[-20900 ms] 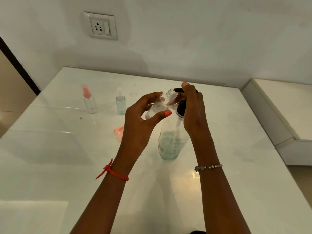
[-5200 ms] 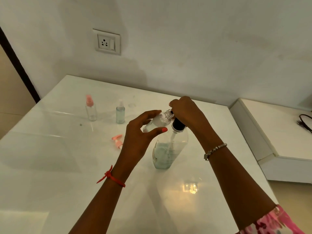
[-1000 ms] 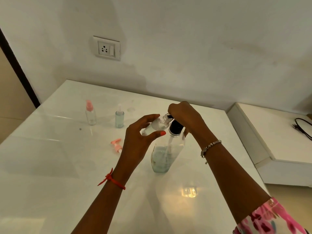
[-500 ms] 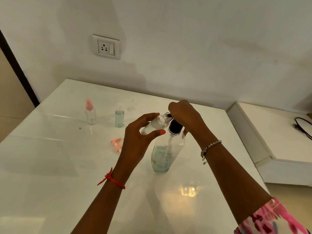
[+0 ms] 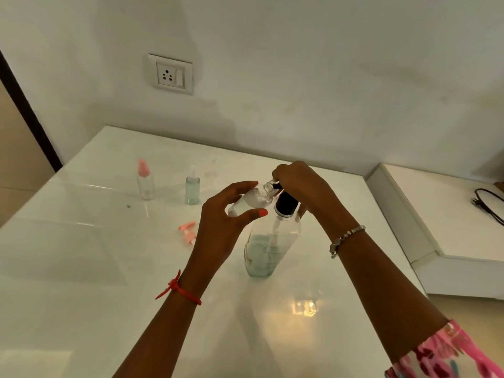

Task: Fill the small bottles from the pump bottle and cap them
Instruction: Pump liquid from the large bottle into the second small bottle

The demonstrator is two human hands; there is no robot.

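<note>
A large clear pump bottle [image 5: 268, 248] with a black pump collar stands mid-table, holding pale blue liquid in its lower part. My right hand [image 5: 301, 182] sits curled over its pump head. My left hand [image 5: 223, 221] grips a small clear bottle [image 5: 252, 201], uncapped and tilted, its threaded neck at the pump's spout. A loose pink spray cap [image 5: 187, 232] lies on the table to the left. Farther back stand a small bottle with a pink cap [image 5: 144, 181] and a small capped bottle of blue liquid [image 5: 192, 186].
The glossy white table [image 5: 81, 268] meets the wall at the back, where a socket plate [image 5: 171, 75] is mounted. A lower white ledge [image 5: 450, 227] lies to the right, with a black cable [image 5: 488, 205] on it.
The hands and both bottles keep the same pose over the last second; the pump collar sits slightly higher or lower between frames. The view has barely shifted.
</note>
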